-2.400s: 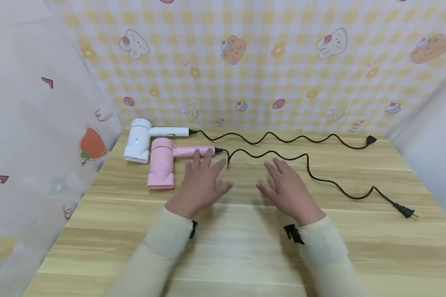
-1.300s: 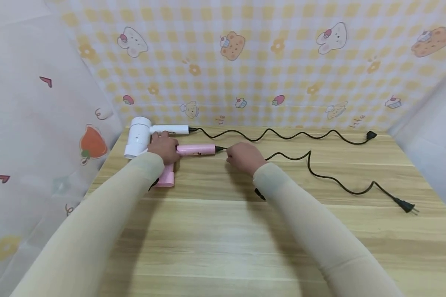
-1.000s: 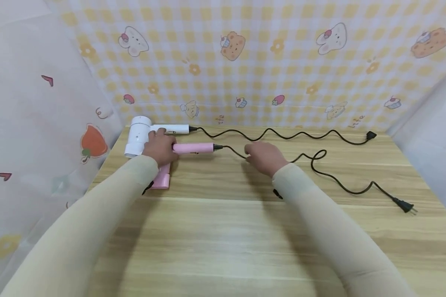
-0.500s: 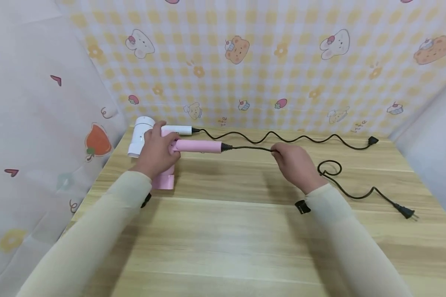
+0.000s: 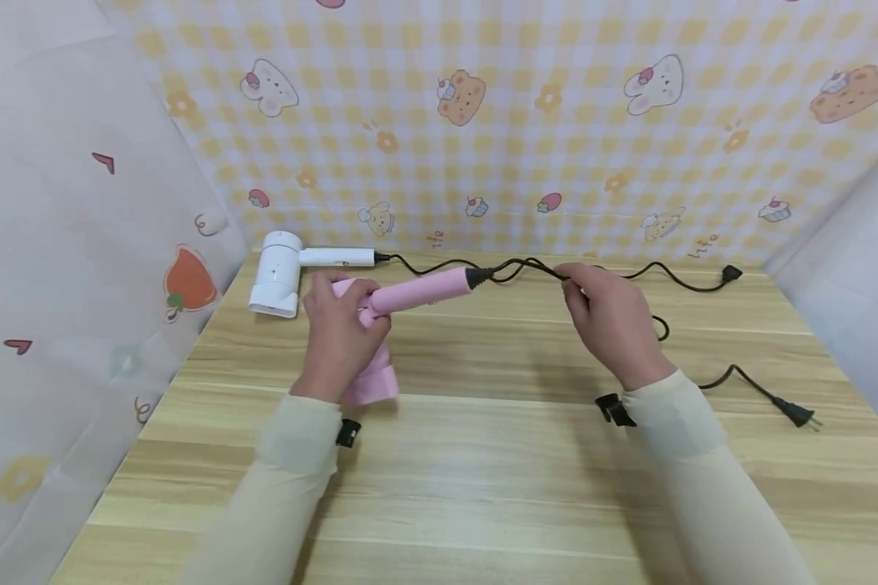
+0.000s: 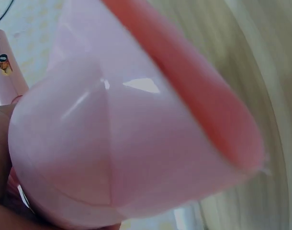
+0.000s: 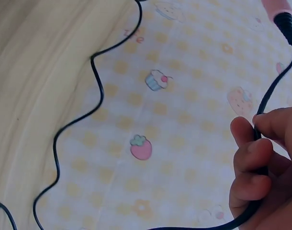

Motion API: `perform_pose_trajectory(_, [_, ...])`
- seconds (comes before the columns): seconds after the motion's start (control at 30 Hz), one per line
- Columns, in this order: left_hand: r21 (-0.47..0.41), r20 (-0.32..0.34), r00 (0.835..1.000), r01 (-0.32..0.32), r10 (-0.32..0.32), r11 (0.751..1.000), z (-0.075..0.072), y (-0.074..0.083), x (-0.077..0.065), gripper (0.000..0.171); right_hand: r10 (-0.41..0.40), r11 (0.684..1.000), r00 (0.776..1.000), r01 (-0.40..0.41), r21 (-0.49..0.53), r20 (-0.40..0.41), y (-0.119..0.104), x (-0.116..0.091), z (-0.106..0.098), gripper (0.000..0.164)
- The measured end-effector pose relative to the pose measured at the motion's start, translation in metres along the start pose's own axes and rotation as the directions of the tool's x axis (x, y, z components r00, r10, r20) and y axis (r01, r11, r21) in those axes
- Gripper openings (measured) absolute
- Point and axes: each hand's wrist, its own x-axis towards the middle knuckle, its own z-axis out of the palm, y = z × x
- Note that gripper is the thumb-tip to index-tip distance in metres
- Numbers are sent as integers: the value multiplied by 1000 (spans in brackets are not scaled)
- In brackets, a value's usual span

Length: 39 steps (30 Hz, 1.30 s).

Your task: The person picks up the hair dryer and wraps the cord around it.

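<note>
My left hand (image 5: 340, 333) grips the pink hair dryer (image 5: 424, 291) around its barrel, close to where the handle joins. The handle points right and slightly up, and part of the barrel is hidden behind the fingers. Large in the left wrist view is the dryer's nozzle (image 6: 136, 134), its flat mouth facing the table side. My right hand (image 5: 615, 321) pinches the dryer's black cord (image 7: 275, 81) a short way from the handle end, fingers curled round it in the right wrist view. Past that hand the cord drops to a small loop and ends at a two-pin plug (image 5: 796, 413) on the table.
A white hair dryer (image 5: 276, 276) lies at the back left of the wooden table (image 5: 468, 487). Its wavy black cord (image 5: 666, 272) runs along the back edge to a black plug (image 5: 732, 274). Patterned cloth (image 5: 512, 146) hangs behind, and pale sheeting borders both sides.
Both hands started empty above the table. The left took hold of the pink dryer and brought it up and toward the right; the right took its cord and moved right, drawing a loop into it.
</note>
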Motion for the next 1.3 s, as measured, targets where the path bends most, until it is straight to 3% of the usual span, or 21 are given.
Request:
perform_pose_trajectory(0.17, [-44, -55, 998, 29, -31, 999, 6, 19, -20, 32, -16, 1000, 1000, 16, -17, -20, -4, -2, -5, 26])
perform_pose_trajectory(0.47, [-84, -88, 995, 33, -40, 996, 11, 34, -40, 28, -167, 984, 986, 168, -58, 12, -18, -5, -4, 35])
perform_pose_trajectory(0.63, [-88, -84, 994, 59, -67, 994, 13, 35, -44, 30, -232, 968, 969, 238, -77, 78, -27, -7, -4, 41])
perform_pose_trajectory(0.87, [-73, -73, 995, 63, -68, 995, 18, 37, -45, 31, -333, 940, 931, 340, -21, 149, -35, -10, -2, 43])
perform_pose_trajectory(1.07, [-58, -63, 997, 49, -53, 997, 20, 39, -45, 32, -419, 907, 892, 421, 26, 168, -37, -12, -6, 37])
perform_pose_trajectory(1.3, [-33, -46, 998, 42, -43, 999, 22, 39, -44, 30, -459, 886, 865, 461, 38, 205, -44, -15, -17, 28])
